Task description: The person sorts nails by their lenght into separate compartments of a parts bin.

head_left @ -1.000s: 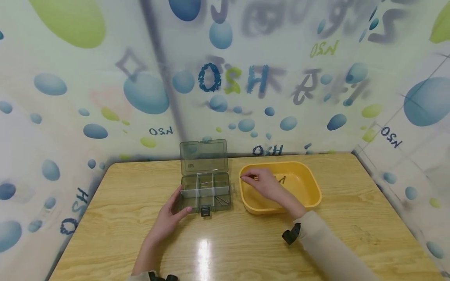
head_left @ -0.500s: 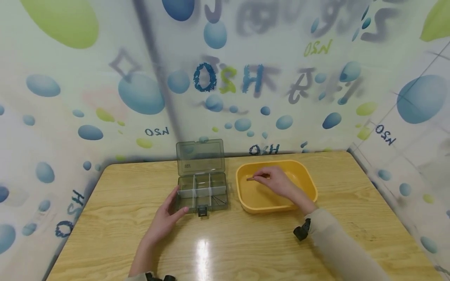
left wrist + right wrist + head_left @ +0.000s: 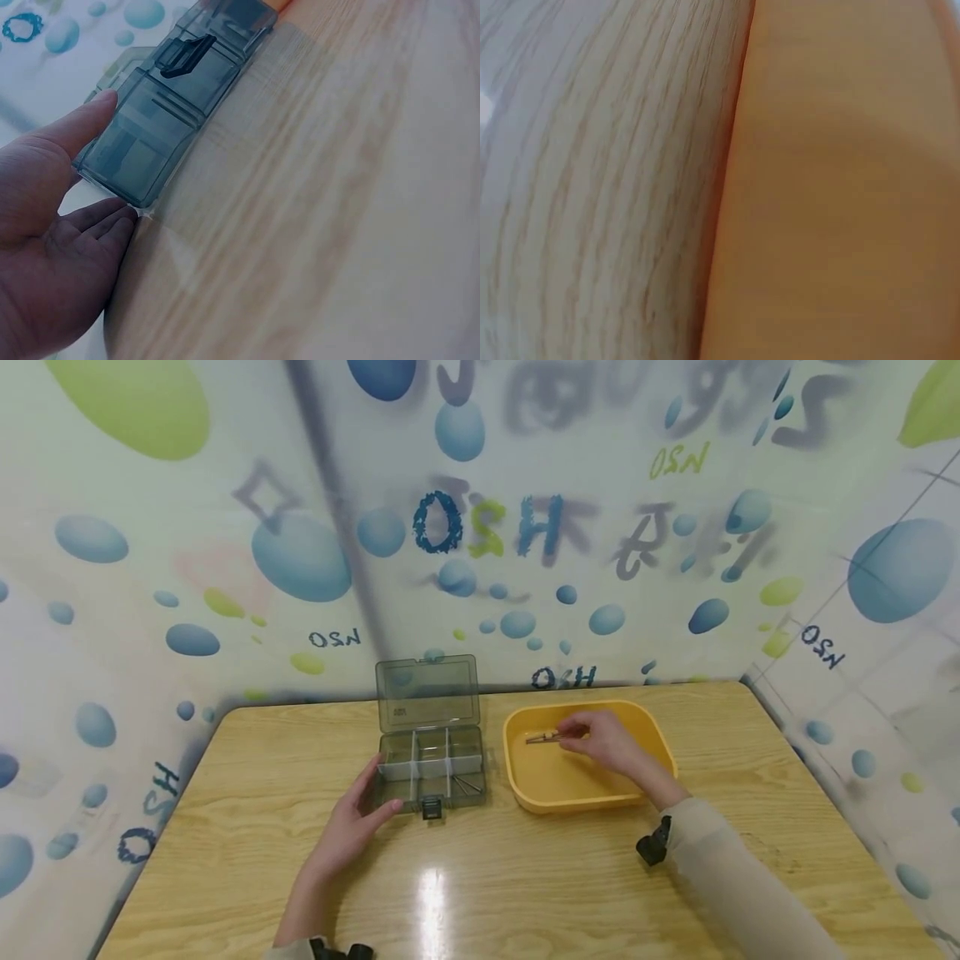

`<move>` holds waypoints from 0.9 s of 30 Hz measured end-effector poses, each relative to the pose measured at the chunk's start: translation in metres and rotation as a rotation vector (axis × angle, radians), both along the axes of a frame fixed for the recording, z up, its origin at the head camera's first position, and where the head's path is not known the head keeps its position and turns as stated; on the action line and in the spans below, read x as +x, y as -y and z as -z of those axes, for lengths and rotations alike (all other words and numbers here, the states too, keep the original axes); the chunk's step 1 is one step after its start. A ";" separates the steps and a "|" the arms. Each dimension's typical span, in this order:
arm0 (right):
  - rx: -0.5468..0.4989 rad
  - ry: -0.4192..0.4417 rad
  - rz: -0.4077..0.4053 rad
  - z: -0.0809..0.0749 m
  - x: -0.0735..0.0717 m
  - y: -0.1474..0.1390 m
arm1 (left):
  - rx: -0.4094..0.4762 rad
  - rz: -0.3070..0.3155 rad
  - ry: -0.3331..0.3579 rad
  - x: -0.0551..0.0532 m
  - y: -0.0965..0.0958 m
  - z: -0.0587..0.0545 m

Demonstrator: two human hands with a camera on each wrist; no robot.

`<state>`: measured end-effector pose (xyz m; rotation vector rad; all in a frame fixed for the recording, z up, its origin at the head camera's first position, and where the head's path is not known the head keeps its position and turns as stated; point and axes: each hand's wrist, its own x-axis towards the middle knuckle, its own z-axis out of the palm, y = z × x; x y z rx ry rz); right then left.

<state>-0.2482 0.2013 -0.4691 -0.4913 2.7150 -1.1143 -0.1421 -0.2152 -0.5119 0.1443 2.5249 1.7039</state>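
Note:
In the head view a smoky clear compartment box (image 3: 431, 768) stands with its lid raised. My left hand (image 3: 351, 831) holds its front left corner, thumb at the front rim and fingers along the left side. The left wrist view shows the thumb (image 3: 94, 120) against the box (image 3: 135, 146). Thin metal screws (image 3: 467, 785) lie in its front right compartment. Over the yellow tray (image 3: 525, 793) my right hand (image 3: 603, 743) pinches thin metal screws (image 3: 542, 738) that stick out leftward from the fingertips. Only the tray (image 3: 832, 187) and table show in the right wrist view, no fingers.
The wooden table (image 3: 480, 885) meets a wall (image 3: 637, 610) printed with blue and green drops along its back edge. Box and tray stand side by side with a narrow gap between. The raised lid (image 3: 427, 693) stands close to the wall.
My right hand has moved right within the tray from its left rim, and the screws now show at its fingertips. The left hand stays on the box; the head view shifted slightly.

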 end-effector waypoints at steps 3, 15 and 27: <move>0.019 0.009 0.005 0.001 -0.002 -0.001 | 0.000 0.000 -0.003 0.000 0.000 0.000; 0.136 -0.004 -0.057 0.014 -0.009 0.003 | -0.002 0.003 0.007 0.000 0.002 0.001; 0.173 -0.029 -0.063 0.014 -0.015 0.008 | 0.013 0.001 0.002 -0.001 0.001 0.003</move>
